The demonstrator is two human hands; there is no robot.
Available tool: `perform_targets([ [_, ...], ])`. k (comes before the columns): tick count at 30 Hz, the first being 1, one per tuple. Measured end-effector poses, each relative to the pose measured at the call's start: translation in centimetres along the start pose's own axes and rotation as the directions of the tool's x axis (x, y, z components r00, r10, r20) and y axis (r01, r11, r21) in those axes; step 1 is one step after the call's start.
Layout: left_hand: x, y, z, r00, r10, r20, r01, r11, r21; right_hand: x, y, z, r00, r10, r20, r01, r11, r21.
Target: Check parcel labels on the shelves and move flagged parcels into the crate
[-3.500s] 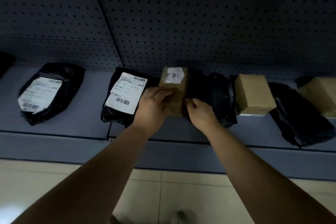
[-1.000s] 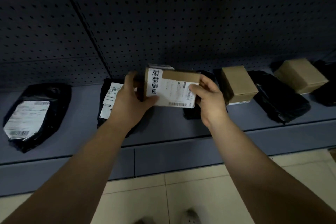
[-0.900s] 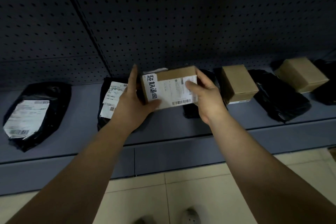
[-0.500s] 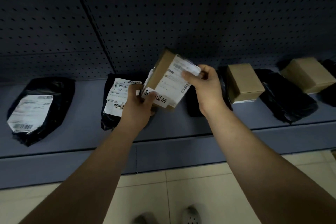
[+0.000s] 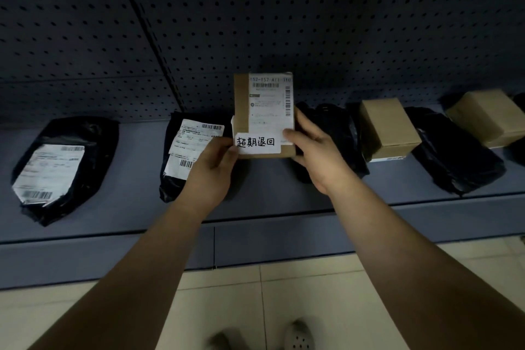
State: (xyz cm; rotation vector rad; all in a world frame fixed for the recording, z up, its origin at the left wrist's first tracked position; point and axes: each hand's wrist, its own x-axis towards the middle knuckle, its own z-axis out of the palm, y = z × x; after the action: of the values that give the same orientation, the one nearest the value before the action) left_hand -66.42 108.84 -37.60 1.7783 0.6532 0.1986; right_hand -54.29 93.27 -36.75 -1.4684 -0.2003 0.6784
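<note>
Over the shelf (image 5: 127, 207), we hold the brown box (image 5: 241, 105) upright, label (image 5: 270, 102) facing us. Our left hand (image 5: 211, 170) pinches the lower-left corner at the handwritten sticker (image 5: 257, 142); our right hand (image 5: 321, 156) grips the lower-right edge.

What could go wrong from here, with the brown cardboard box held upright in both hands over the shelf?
1. The left hand and right hand pinch only the bottom end of the brown cardboard box; it could tip and drop onto the blue-grey metal shelf.
2. The handwritten white slip overhangs the box's left edge at the left thumb; it may peel off, losing the flag.
</note>
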Motion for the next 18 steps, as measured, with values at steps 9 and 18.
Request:
perform_targets([
  [9, 0.8, 0.5, -0.4, 0.991, 0.021, -0.132, -0.028, 0.998, -0.052, -0.7, 0.2, -0.5, 0.998, 0.029, 0.048, -0.027, 0.999, -0.029],
  [18, -1.4, 1.4, -0.6, 0.988, 0.061, -0.139, -0.074, 0.993, -0.087, -1.4, -0.7, -1.6, 0.969, 0.072, 0.237, -0.075, 0.997, 0.005],
])
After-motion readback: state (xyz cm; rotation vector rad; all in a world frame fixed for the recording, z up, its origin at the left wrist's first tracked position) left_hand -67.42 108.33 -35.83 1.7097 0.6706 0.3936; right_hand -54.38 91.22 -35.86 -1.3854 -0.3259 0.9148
